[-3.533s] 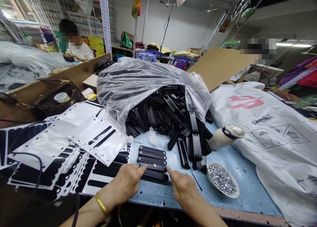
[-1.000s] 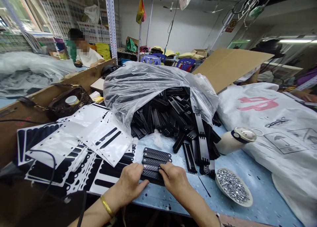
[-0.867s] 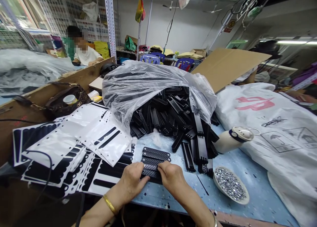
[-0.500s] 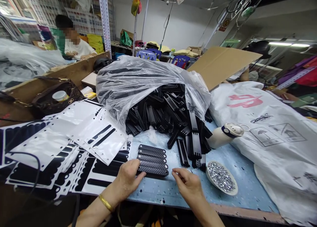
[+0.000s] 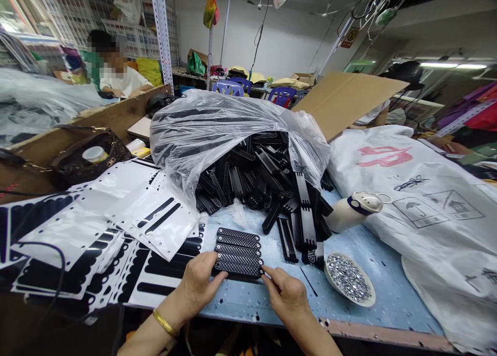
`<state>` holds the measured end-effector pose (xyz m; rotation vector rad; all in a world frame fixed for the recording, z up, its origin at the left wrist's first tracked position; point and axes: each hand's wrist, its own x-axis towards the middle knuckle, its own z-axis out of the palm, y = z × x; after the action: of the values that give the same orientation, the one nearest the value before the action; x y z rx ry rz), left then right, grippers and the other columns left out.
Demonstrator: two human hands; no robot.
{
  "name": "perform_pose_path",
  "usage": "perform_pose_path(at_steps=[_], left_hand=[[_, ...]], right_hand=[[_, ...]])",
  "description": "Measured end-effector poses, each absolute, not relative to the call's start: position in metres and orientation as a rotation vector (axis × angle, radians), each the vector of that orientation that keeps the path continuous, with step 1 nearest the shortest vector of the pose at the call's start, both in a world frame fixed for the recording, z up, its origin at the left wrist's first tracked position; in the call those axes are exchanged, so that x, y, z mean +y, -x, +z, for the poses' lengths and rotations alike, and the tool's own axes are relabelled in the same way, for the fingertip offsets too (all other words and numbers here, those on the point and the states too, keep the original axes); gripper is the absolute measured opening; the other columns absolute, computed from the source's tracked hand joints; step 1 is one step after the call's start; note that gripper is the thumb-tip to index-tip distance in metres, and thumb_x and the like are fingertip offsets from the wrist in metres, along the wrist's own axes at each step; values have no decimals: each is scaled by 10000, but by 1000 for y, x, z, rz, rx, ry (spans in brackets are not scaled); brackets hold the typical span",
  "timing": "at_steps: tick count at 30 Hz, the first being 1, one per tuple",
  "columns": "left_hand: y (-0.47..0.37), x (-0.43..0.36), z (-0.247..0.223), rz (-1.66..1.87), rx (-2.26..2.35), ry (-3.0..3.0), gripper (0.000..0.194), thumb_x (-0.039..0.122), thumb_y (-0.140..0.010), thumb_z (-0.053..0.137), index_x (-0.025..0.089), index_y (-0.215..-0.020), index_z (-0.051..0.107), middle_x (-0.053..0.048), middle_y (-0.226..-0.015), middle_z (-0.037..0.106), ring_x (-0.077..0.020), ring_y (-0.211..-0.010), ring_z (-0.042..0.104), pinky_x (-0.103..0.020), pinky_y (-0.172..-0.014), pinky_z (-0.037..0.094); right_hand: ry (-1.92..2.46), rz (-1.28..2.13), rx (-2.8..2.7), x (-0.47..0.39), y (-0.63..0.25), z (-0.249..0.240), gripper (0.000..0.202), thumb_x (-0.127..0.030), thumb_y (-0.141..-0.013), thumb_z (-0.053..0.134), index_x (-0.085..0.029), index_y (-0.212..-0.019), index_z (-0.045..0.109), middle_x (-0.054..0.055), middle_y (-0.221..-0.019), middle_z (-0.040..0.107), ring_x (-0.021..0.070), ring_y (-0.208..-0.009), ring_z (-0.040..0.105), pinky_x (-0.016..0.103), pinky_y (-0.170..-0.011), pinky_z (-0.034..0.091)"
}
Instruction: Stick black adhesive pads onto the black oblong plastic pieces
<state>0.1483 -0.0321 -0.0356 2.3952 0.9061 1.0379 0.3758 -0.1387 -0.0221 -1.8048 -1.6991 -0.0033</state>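
A row of several black strips with a diamond texture (image 5: 238, 246) lies side by side on the blue table, small bright round pieces at their ends. My left hand (image 5: 200, 278) grips the left end of the nearest strips, fingers curled and thumb along the front edge. At the right end of the nearest strip, my right hand (image 5: 287, 288) has its thumb and forefinger pinched together, touching the corner. Anything between those fingertips is hidden. A bowl of small shiny metal pieces (image 5: 349, 278) stands right of my right hand.
Behind the row, a clear plastic bag (image 5: 217, 113) spills black slotted pieces (image 5: 267, 175). Printed white sheets (image 5: 163, 221) cover the left side. A cream bottle (image 5: 353, 211) leans by a large white sack (image 5: 419, 190). Another person (image 5: 120, 79) sits at the back left.
My right hand has moved left, bringing its pinched fingertips from beside the row onto its near right corner. My left hand stays at the left end.
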Motion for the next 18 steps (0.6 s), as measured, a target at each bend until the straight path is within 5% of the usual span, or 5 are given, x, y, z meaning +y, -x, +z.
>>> perform_pose_path(at_steps=[6, 10, 18], left_hand=[[-150, -32, -35, 1069, 907, -2403, 72, 200, -820, 569, 197, -862, 511, -30, -712, 631, -181, -601, 611, -279, -556, 492], [-150, -32, -36, 1088, 907, -2417, 74, 196, -819, 567, 197, -859, 504, -28, -699, 628, -182, -587, 608, -279, -544, 487], [-149, -32, -36, 1118, 882, -2426, 83, 197, -827, 578, 189, -874, 510, -38, -717, 631, -198, -617, 622, -289, -557, 500]], right_hand=[[1928, 334, -1371, -137, -378, -13, 453, -529, -858, 507, -163, -782, 763, 47, -499, 652, 183, -430, 617, 269, -456, 486], [1962, 586, -1200, -131, -371, -11, 498, -597, -816, 518, -175, -640, 715, 15, -417, 593, 155, -299, 528, 242, -324, 395], [1957, 813, -965, -125, -368, -13, 463, -631, -672, 603, -184, -553, 620, 15, -425, 597, 154, -308, 552, 235, -339, 410]])
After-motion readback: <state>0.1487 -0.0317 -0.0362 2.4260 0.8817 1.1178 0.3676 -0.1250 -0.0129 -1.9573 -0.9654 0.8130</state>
